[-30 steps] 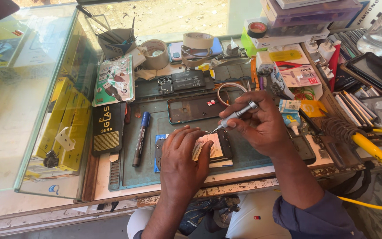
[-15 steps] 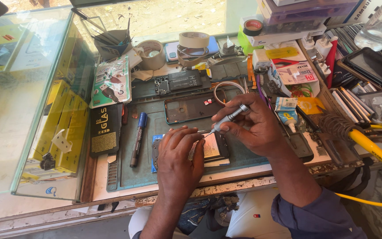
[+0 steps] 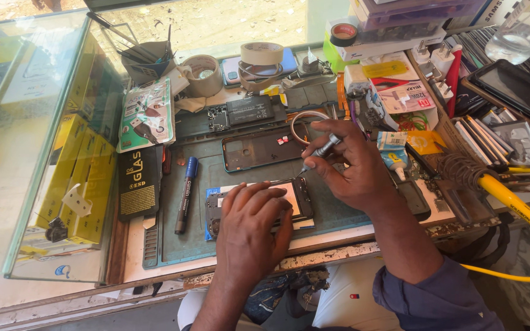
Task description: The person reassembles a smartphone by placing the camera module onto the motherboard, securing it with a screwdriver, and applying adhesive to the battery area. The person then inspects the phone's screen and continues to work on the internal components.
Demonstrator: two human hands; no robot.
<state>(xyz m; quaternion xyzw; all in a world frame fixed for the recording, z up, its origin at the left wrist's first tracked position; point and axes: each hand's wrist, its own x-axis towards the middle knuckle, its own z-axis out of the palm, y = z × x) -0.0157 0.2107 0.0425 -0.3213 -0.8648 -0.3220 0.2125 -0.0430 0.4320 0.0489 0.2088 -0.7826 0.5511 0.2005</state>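
The left hand (image 3: pixel 249 230) lies flat, fingers spread and pressed down on an opened phone (image 3: pixel 259 205) that rests on the grey-green work mat (image 3: pixel 228 242) near the front edge of the workbench (image 3: pixel 338 251); it steadies the phone rather than gripping it. The right hand (image 3: pixel 354 168) is closed in a pinch around a slim silver screwdriver (image 3: pixel 320 151), thumb and first fingers wrapped on its shaft, the tip angled down toward the phone's upper right corner (whether it actually touches there is too small to tell).

Just behind the phone on the mat lies a dark phone back frame (image 3: pixel 265 147), and farther back a circuit board (image 3: pixel 243 112). A blue marker pen (image 3: pixel 186 193) lies to the left of the phone, beside a black flat packet (image 3: pixel 139 184) at the mat's left edge. A glass case (image 3: pixel 32 141) with yellow boxes stands on the left side of the bench. Rolls of tape (image 3: pixel 262 54) sit toward the back edge, and a yellow-handled soldering iron (image 3: pixel 504 196) lies at the right.
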